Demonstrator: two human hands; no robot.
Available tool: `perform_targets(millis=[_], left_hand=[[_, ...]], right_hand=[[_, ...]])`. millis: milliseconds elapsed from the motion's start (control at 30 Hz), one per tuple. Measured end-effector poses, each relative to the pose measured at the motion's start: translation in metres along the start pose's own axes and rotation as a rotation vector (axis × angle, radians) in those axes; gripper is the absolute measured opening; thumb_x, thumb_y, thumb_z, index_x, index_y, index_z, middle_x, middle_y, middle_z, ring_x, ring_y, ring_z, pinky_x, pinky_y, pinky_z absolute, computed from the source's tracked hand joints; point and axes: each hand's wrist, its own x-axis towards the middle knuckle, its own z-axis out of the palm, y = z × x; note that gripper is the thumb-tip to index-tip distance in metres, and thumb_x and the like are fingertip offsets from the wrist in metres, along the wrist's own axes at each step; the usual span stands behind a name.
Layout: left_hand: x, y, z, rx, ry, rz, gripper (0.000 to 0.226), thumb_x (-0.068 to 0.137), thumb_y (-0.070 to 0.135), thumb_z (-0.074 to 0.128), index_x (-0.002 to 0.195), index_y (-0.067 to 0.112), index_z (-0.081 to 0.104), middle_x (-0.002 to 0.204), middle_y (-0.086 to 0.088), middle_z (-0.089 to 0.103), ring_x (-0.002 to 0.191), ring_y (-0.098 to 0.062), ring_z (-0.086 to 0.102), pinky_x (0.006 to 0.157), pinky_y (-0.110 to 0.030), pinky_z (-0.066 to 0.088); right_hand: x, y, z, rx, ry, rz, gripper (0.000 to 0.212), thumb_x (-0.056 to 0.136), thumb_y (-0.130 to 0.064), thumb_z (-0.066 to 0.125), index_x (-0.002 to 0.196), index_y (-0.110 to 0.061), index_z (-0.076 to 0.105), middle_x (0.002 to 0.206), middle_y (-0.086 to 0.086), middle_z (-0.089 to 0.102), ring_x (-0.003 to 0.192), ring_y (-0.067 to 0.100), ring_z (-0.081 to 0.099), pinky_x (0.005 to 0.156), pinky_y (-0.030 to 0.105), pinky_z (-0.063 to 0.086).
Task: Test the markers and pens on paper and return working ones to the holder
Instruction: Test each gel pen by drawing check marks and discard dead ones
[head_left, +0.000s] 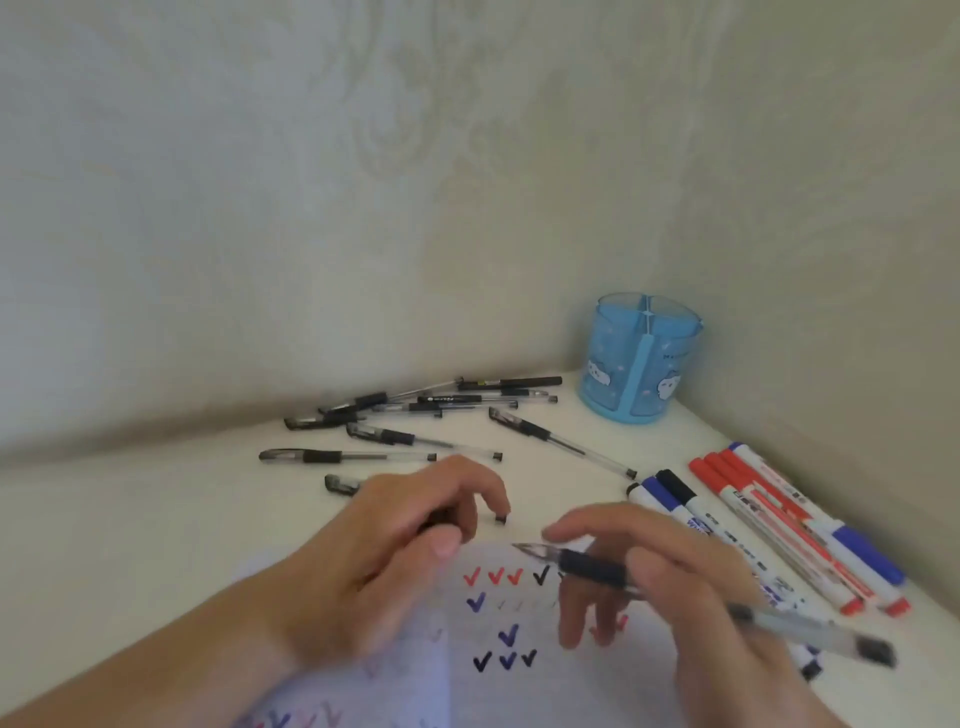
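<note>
**Uncapped gel pen poised over the test sheet**

Head view. Right hand (670, 577), lower right of frame: fingers curled round an uncapped gel pen (675, 590), tip aimed left, just above the paper (519, 691). Left hand (395, 540), lower centre: fingers curled, apparently pinching a small dark cap (501, 518) at the fingertips; a second dark piece in the palm, too blurred to identify.

Judged step: testing this pen. Best done with the tip lowered onto a bare patch of paper clear of the existing ticks, light even pressure, one short tick, sheet steadied by the left wrist; cap kept ready for refitting.

Counts. Ticks in the clear cluster: four red, four blue or purple, four black, some faint grey strokes besides. Gel pens (415, 415) lying on the tabletop (156, 519), centre: about ten, overlap preventing an exact figure. Markers (779, 514), right edge: roughly seven, red, blue and black caps, some hidden behind the hand. Holder (641, 358), blue, upper right of centre, in the corner: one, nothing visible inside.
</note>
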Motion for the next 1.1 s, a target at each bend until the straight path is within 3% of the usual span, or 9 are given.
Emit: perform_targets(millis=[67, 133, 200, 267, 367, 467, 633, 800, 1100], left_hand=[[-0.001, -0.007, -0.001, -0.079, 0.09, -0.086, 0.031, 0.09, 0.023, 0.032, 0.111, 0.031, 0.054, 0.078, 0.004, 0.05, 0.066, -0.025, 0.043, 0.058, -0.039, 0.038], [0.0, -0.011, 0.002, -0.019, 0.095, -0.114, 0.028, 0.095, 0.021, 0.034, 0.114, 0.033, 0.05, 0.082, 0.007, 0.052, 0.069, -0.019, 0.047, 0.062, -0.029, 0.04], [0.001, -0.013, 0.004, 0.064, 0.056, -0.115, 0.027, 0.099, 0.021, 0.039, 0.12, 0.034, 0.049, 0.087, 0.013, 0.056, 0.077, -0.011, 0.055, 0.068, -0.017, 0.041], [0.002, -0.013, 0.004, 0.085, 0.042, -0.095, 0.027, 0.099, 0.02, 0.045, 0.123, 0.033, 0.051, 0.091, 0.016, 0.06, 0.087, -0.008, 0.061, 0.075, -0.015, 0.044], [0.003, -0.011, 0.004, 0.11, 0.032, -0.061, 0.026, 0.097, 0.024, 0.051, 0.122, 0.03, 0.056, 0.095, 0.012, 0.066, 0.087, -0.013, 0.066, 0.076, -0.026, 0.052], [0.003, -0.009, 0.005, 0.104, 0.03, -0.079, 0.026, 0.093, 0.026, 0.059, 0.119, 0.032, 0.058, 0.094, 0.012, 0.069, 0.072, -0.018, 0.064, 0.069, -0.034, 0.053], [0.002, -0.006, 0.005, 0.031, 0.045, -0.197, 0.031, 0.081, 0.034, 0.073, 0.11, 0.04, 0.063, 0.093, 0.018, 0.072, 0.081, -0.003, 0.068, 0.074, -0.024, 0.055], [0.002, -0.004, 0.006, -0.08, 0.033, -0.257, 0.027, 0.072, 0.03, 0.074, 0.098, 0.027, 0.067, 0.09, 0.017, 0.074, 0.089, 0.004, 0.068, 0.072, -0.008, 0.05], [0.002, -0.003, 0.006, -0.03, 0.021, -0.227, 0.018, 0.077, 0.03, 0.074, 0.091, 0.032, 0.063, 0.086, 0.017, 0.073, 0.086, -0.004, 0.068, 0.067, -0.021, 0.055]], right_hand=[[0.006, -0.001, -0.006, 0.218, 0.065, 0.243, 0.035, 0.088, -0.018, 0.047, 0.08, -0.024, 0.08, 0.067, 0.015, 0.072, 0.061, 0.031, 0.066, 0.045, 0.031, 0.052], [0.009, 0.001, -0.005, 0.138, 0.009, 0.275, 0.028, 0.079, -0.029, 0.057, 0.076, -0.014, 0.079, 0.065, 0.02, 0.07, 0.061, 0.037, 0.066, 0.045, 0.035, 0.051], [0.007, 0.008, -0.001, 0.027, 0.0, 0.338, 0.034, 0.079, -0.041, 0.068, 0.068, -0.009, 0.072, 0.048, 0.013, 0.06, 0.044, 0.033, 0.055, 0.044, 0.031, 0.043], [0.004, 0.01, 0.0, -0.045, 0.004, 0.381, 0.021, 0.084, -0.027, 0.07, 0.07, -0.013, 0.065, 0.04, 0.009, 0.048, 0.037, 0.023, 0.042, 0.04, 0.026, 0.034], [0.001, 0.006, 0.001, -0.117, -0.031, 0.36, 0.021, 0.077, -0.005, 0.073, 0.064, -0.009, 0.058, 0.042, 0.012, 0.056, 0.036, 0.019, 0.046, 0.039, 0.022, 0.037], [-0.001, 0.008, 0.002, -0.273, 0.044, 0.301, 0.039, 0.075, -0.014, 0.074, 0.052, 0.002, 0.045, 0.036, -0.001, 0.051, 0.035, 0.013, 0.036, 0.037, 0.02, 0.029], [0.0, 0.014, 0.0, -0.396, 0.041, 0.258, 0.034, 0.074, -0.008, 0.067, 0.053, 0.002, 0.042, 0.043, 0.013, 0.047, 0.044, 0.019, 0.035, 0.043, 0.029, 0.028], [-0.002, 0.013, 0.001, -0.475, -0.019, 0.232, 0.032, 0.073, -0.015, 0.066, 0.057, 0.0, 0.042, 0.053, 0.022, 0.044, 0.044, 0.016, 0.033, 0.041, 0.025, 0.026], [0.0, 0.012, 0.001, -0.44, -0.03, 0.284, 0.03, 0.071, -0.01, 0.063, 0.059, 0.0, 0.037, 0.051, 0.02, 0.033, 0.045, 0.017, 0.034, 0.044, 0.03, 0.03]])
